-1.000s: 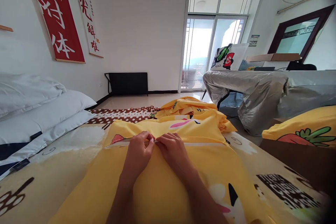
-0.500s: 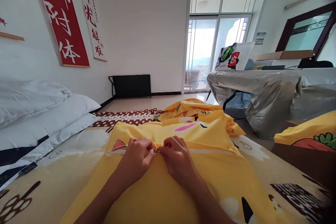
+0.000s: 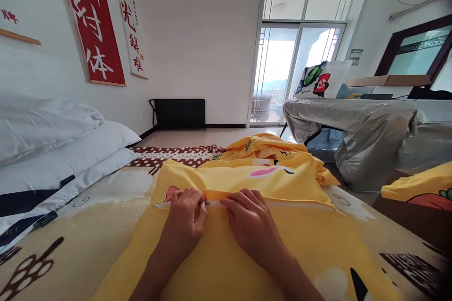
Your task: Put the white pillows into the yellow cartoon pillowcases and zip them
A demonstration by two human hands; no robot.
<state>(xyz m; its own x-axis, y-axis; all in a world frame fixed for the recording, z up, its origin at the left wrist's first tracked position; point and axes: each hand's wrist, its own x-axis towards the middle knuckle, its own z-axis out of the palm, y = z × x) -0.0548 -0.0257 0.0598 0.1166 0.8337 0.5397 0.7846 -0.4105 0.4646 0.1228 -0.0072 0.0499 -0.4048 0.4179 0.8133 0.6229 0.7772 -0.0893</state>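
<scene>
The left hand (image 3: 185, 216) and right hand (image 3: 252, 221), slightly apart, each pinch the zipper seam (image 3: 296, 204) of a yellow printed cover (image 3: 226, 254), spread toward the bed's (image 3: 113, 230) far edge. It looks light, soft and floppy; the firmer seam beside the slider (image 3: 207, 203) should grip best.

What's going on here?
A person's left hand and right hand are at a seam across a yellow printed cover. A small metal piece, perhaps a zip pull, shows between them. Their exact grip is hidden. The cover lies on a patterned blanket.
</scene>
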